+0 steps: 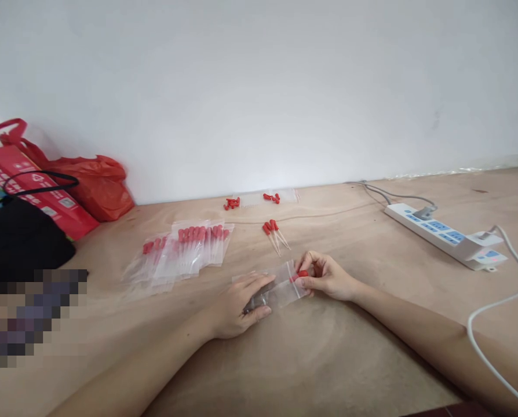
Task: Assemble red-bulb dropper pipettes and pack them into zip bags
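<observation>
A transparent zip bag (280, 294) lies in front of me. My left hand (235, 306) rests over its left part, thumb and fingers gripping it. At the bag's right end, my right hand (331, 279) pinches droppers with red rubber bulbs (302, 274). The bulbs are at the bag's mouth; their stems are hard to make out. Just beyond my hands lie several loose droppers (271, 229) with red bulbs and pale pointed stems. To the left, transparent zip bags (189, 255) holding red-bulbed droppers overlap in a spread pile.
Against the wall are loose red bulbs (232, 204) and another transparent bag (289, 196) with red bulbs by it. A white power strip (441, 234) with cables is on the right. Red bags (98, 185) and a black cloth item (24, 240) occupy the left side.
</observation>
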A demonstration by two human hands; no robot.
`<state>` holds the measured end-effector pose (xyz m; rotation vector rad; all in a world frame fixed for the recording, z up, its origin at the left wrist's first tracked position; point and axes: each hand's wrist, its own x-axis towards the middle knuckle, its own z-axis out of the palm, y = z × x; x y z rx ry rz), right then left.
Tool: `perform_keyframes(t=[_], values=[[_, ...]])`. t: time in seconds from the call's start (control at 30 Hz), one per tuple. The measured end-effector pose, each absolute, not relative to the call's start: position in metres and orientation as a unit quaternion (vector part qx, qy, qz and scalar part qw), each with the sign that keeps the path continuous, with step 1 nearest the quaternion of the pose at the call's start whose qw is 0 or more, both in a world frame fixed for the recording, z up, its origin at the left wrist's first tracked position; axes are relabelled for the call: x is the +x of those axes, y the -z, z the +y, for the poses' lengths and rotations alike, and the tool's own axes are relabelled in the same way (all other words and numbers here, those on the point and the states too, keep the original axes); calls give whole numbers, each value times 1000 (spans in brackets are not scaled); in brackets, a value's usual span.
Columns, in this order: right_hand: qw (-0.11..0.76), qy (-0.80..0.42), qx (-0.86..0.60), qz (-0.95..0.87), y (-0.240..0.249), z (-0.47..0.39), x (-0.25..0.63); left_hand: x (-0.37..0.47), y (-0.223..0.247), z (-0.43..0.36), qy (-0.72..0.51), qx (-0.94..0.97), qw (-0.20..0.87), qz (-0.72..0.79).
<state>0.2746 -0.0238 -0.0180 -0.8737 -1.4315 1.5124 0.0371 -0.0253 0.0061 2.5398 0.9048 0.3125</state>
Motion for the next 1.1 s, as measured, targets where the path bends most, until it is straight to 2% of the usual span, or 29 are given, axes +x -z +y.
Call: perform_keyframes(t=[0.3,0.53,0.87,0.97,1.1], values=[[400,-641,-335,-563,14,-27,271,37,-3,-24,-125,915,218,316],[405,-595,-387,-577,19,-11,289,25,-5,-21,-156,908,218,323],[326,-513,-389,-692,19,-6,304,19,-4,-18,-159,911,233,302],[330,-452,-453,-694,24,-2,306,18,-4,-17,-172,912,232,291],[387,-319,-552,-666,26,19,305,16,-4,-16,-183,911,236,283]])
